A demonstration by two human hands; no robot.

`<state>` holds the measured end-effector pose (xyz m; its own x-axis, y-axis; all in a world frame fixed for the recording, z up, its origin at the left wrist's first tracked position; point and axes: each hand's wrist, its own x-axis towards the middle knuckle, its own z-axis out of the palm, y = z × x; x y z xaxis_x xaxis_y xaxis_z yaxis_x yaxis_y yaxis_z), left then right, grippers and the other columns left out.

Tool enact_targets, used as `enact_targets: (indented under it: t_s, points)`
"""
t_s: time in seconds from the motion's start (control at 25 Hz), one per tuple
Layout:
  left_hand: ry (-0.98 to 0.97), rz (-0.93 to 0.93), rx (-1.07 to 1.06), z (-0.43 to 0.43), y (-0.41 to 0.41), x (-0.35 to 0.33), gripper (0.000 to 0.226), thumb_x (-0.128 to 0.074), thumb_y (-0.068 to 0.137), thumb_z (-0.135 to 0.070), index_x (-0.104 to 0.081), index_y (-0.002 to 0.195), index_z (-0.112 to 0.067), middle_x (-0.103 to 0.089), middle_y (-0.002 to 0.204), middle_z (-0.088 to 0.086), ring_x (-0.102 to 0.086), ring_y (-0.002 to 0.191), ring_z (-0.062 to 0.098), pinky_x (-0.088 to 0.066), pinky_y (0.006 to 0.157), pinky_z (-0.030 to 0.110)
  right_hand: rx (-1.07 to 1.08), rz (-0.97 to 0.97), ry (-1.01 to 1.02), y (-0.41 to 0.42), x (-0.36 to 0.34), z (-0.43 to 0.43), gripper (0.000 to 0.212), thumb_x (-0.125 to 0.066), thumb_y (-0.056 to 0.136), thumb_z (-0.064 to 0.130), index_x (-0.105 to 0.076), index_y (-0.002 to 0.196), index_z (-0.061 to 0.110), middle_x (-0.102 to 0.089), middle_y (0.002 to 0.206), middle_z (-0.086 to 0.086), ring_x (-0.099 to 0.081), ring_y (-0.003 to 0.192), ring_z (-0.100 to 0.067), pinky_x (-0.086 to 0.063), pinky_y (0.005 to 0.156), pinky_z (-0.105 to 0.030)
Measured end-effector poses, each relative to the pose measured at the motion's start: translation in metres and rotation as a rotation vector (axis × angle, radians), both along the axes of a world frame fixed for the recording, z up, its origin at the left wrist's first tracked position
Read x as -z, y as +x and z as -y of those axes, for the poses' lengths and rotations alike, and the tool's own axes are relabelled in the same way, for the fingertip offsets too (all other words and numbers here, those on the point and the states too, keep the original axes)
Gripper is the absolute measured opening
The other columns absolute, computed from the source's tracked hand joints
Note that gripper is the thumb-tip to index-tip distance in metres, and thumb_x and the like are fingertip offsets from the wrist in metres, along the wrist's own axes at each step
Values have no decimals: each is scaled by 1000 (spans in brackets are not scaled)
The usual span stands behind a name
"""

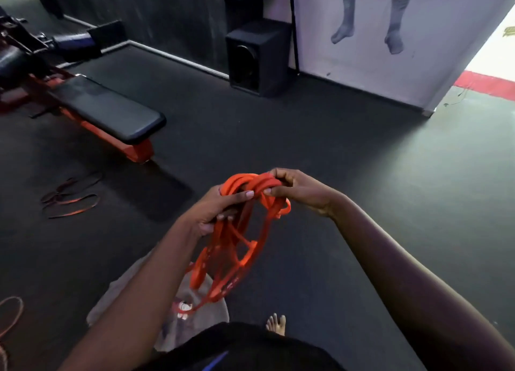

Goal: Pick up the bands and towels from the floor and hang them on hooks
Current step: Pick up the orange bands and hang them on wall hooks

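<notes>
Over the dark floor [306,136], right of a bench [111,111] and above a grey towel [206,320] lying there, a tangle of orange bands [252,185] hangs from both hands held close together, left hand [220,211] gripping its side, right hand [298,192] pinching its top.

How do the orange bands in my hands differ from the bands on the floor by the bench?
The orange bands hang bunched from the left hand and right hand; the floor bands lie spread flat, untouched. The orange bands are bright all over; the floor bands look mostly dark with orange glints. Both are looped bands.
</notes>
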<state>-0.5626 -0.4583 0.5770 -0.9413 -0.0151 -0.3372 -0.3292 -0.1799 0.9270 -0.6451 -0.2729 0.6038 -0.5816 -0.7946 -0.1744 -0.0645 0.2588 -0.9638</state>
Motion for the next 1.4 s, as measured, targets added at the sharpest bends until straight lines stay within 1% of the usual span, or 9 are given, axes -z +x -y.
enact_targets:
  t_s: [0.12, 0.2, 0.32, 0.48, 0.64, 0.84, 1.08, 1.2, 1.4]
  points:
    - [-165, 51, -143, 6, -57, 7, 23, -71, 75, -28, -66, 83, -8, -38, 35, -8, -24, 27, 3, -19, 33, 12, 6, 43, -53, -58, 8, -2, 19, -61, 85, 16, -60, 103, 10, -60, 94, -1, -55, 82, -5, -44, 70, -12]
    - [-317, 72, -228, 12, -88, 9, 20, -71, 75, -28, -63, 77, -9, -43, 35, -8, -28, 27, 3, -25, 32, 12, 36, 40, -62, -88, 18, -3, 27, -59, 88, 11, -58, 115, 12, -61, 114, 3, -57, 98, -1, -45, 82, -10]
    - [-447, 66, -282, 28, -149, 14, 20, -69, 79, -24, -57, 65, -16, -51, 35, -6, -34, 25, 4, -32, 33, 13, 154, 103, -158, -156, 35, -2, 15, -54, 90, 13, -55, 103, 6, -60, 127, 0, -58, 109, -4, -47, 84, -10]
    - [-482, 57, -363, 63, -236, 28, 22, -67, 79, -27, -56, 65, -15, -49, 43, -3, -42, 34, 7, -36, 36, 16, 241, 76, -145, -269, 54, 6, 24, -50, 91, 22, -54, 97, -1, -73, 98, 1, -65, 82, -10, -49, 66, -10]
    - [-343, 134, -284, 99, -329, 33, 14, -56, 88, -24, -57, 76, -17, -46, 56, -4, -45, 48, 4, -44, 47, 16, 230, 94, -99, -392, 45, 38, 26, -55, 81, 39, -46, 84, 15, -61, 65, -3, -58, 58, -13, -47, 56, -20]
    - [-369, 167, -487, 144, -432, 29, 16, -52, 91, -20, -56, 75, -20, -46, 57, -3, -47, 48, 5, -42, 50, 18, 28, 124, -58, -535, 41, 124, 21, -56, 89, 28, -43, 77, 16, -47, 65, -3, -35, 41, -7, -32, 39, -17]
    - [-270, 106, -889, 223, -513, 50, 17, -47, 92, -20, -52, 78, -11, -44, 47, -9, -44, 45, 6, -42, 52, 20, -270, -17, 21, -675, 57, 271, 22, -62, 85, 26, -44, 73, 22, -49, 56, 6, -38, 39, -7, -33, 39, -21]
    - [-264, 122, -928, 290, -579, 48, 22, -50, 91, -24, -45, 71, -16, -43, 51, -9, -45, 45, 7, -42, 56, 28, -329, -66, 20, -750, 50, 348, 24, -64, 83, 29, -43, 73, 23, -48, 55, 6, -38, 40, -7, -34, 41, -23]
    - [-237, 121, -841, 417, -739, 27, 11, -51, 91, -16, -53, 82, -10, -41, 53, -2, -41, 39, 2, -40, 41, 13, -384, -163, 84, -879, 38, 464, 26, -65, 81, 30, -42, 72, 24, -44, 48, 7, -38, 38, -4, -35, 41, -21]
